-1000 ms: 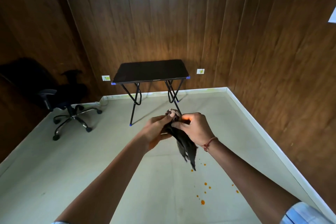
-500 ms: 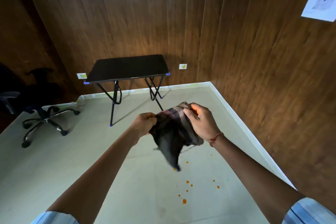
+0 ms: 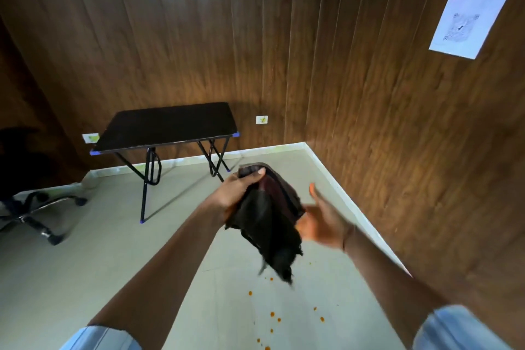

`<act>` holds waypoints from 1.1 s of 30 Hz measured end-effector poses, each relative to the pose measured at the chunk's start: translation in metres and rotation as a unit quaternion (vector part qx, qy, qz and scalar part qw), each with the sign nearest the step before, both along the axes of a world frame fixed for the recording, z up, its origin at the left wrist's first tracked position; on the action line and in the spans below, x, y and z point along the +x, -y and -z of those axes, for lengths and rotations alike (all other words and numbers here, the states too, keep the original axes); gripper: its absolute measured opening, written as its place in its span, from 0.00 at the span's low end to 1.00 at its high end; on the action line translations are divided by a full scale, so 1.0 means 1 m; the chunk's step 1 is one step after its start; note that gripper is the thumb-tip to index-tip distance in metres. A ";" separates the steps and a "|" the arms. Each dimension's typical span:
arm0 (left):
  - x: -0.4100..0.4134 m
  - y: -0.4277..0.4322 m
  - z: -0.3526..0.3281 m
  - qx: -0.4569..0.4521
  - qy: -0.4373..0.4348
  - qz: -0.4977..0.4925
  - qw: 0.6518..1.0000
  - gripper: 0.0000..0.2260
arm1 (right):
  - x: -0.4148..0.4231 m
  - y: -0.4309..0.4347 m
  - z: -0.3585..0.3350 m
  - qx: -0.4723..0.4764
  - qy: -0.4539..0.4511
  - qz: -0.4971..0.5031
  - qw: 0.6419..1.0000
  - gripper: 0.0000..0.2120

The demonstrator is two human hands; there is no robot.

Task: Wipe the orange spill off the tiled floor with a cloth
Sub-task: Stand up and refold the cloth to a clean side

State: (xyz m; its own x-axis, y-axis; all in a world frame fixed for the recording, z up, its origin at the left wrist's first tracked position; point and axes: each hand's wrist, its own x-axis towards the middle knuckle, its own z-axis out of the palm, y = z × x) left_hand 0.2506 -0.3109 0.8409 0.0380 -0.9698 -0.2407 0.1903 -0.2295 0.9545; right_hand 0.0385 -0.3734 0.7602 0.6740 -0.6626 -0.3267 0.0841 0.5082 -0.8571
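Left hand [image 3: 241,190] grips cloth [image 3: 270,221] bunched, frame centre | right hand [image 3: 321,221] has just let go, palm open beside it | orange spill [image 3: 272,314] untouched on tiled floor [image 3: 113,264], lower centre | wiping not begun

A dark crumpled cloth [image 3: 270,224] hangs bunched in mid-air above small orange spill [image 3: 272,314] droplets scattered across the pale tiled floor [image 3: 85,264].
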 end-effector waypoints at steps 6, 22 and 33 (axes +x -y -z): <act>0.002 0.014 0.038 0.117 -0.002 -0.059 0.991 0.15 | 0.009 0.010 0.047 0.062 -0.007 0.072 0.995 0.12; -0.008 -0.041 0.013 0.017 -0.143 -0.163 0.976 0.20 | 0.048 0.024 0.016 0.095 0.180 -0.231 0.951 0.28; 0.008 -0.091 0.056 0.168 0.027 -0.219 0.961 0.14 | 0.035 0.022 0.035 0.087 0.063 -0.198 0.974 0.19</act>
State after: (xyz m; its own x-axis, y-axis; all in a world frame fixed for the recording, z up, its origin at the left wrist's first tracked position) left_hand 0.2586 -0.2198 0.7845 0.4461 -0.7259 -0.5235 0.2920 -0.4349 0.8518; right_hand 0.0731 -0.3953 0.7249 0.9077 -0.2843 -0.3087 -0.0488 0.6591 -0.7504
